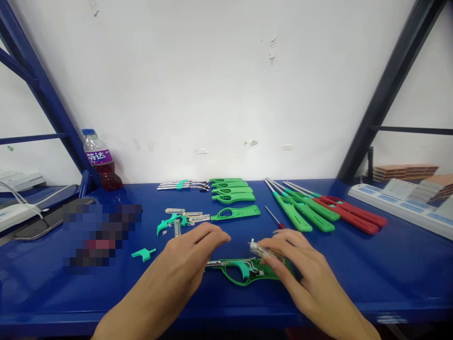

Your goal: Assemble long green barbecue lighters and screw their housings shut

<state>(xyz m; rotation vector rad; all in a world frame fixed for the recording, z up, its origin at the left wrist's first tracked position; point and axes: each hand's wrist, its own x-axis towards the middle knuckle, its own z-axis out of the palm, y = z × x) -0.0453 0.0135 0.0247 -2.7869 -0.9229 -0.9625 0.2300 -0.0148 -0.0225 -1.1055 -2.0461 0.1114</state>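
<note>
My right hand pinches a small clear lighter fuel tank with a white valve end between thumb and fingers. Just below it lies an opened green lighter handle shell, holding a teal trigger, thin wires and a metal rod. My left hand hovers at the rod's left end with its visible fingers reaching right, apart, and nothing at their tips; its thumb is hidden. Left of that hand is a loose teal trigger. Beyond are more teal triggers and clear fuel tanks.
Green handle shells and metal rods lie along the wall. Green lighters and red lighters are at right, beside a screwdriver. A drink bottle, a phone and a power strip flank the blue table.
</note>
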